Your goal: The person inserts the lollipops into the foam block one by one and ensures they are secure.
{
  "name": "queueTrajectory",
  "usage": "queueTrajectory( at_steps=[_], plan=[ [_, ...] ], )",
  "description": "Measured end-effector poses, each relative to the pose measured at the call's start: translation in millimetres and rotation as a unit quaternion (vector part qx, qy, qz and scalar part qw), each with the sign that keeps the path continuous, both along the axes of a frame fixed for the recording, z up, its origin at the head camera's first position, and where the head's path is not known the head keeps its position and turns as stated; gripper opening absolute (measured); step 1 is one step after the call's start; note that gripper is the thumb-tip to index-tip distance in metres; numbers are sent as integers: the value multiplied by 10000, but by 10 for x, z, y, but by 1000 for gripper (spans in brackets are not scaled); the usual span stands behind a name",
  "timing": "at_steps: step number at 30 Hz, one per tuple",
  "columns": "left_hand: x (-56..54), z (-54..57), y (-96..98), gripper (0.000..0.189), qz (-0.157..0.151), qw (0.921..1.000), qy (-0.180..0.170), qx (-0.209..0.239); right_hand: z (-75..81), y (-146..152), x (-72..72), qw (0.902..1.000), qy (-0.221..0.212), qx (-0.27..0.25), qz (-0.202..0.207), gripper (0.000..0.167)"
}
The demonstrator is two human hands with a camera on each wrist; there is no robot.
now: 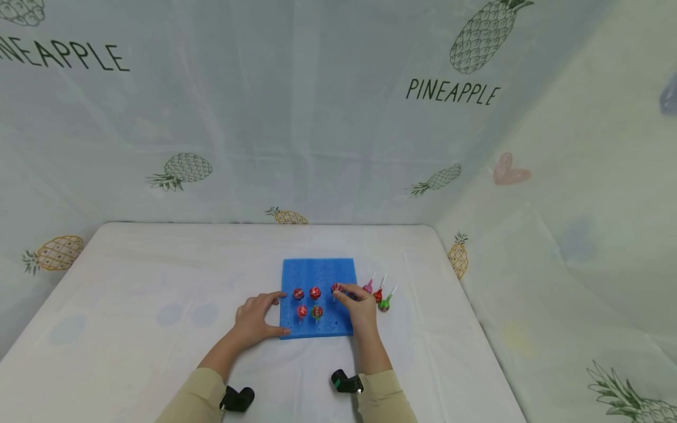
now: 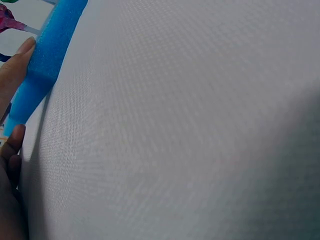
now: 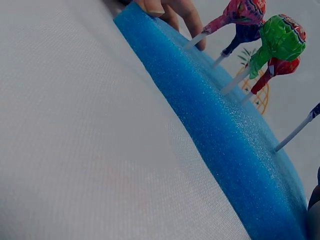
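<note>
A blue foam block point(image 1: 317, 269) lies on the white table. My left hand point(image 1: 252, 319) rests against its left side, thumb and forefinger spread and touching the edge. Between the thumb and fingers of my right hand point(image 1: 364, 310) is a lollipop point(image 1: 337, 288), pinched near its wrapped head over the block's right half. In the right wrist view its white stick point(image 3: 294, 132) meets the foam's top. Several other lollipops stand upright in the block on their sticks, among them a green one point(image 3: 284, 39) and a pink one point(image 3: 239, 14).
To the right of the block, beside my right hand, lie a pink lollipop point(image 1: 367, 287), a red lollipop point(image 1: 378, 296) and a green lollipop point(image 1: 384, 305). A pineapple-printed curtain point(image 1: 317, 117) hangs behind the table point(image 1: 174, 264) and along its right side.
</note>
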State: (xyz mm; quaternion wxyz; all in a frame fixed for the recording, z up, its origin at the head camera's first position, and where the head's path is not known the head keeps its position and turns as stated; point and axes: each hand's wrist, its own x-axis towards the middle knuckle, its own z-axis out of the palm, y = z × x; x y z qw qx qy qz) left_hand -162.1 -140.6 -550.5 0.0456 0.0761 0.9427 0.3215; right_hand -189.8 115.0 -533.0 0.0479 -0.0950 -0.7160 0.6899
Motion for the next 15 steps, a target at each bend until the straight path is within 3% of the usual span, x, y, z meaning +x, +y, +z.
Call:
queueTrajectory(
  at_steps=[8,15],
  plan=[
    [-2,-5,2,86,-15,10000,28,-31,-11,1,0,9999,-138,67,24,29],
    [-20,-20,-3,86,-17,10000,31,-36,-6,-1,4,9999,-12,126,34,28]
  ],
)
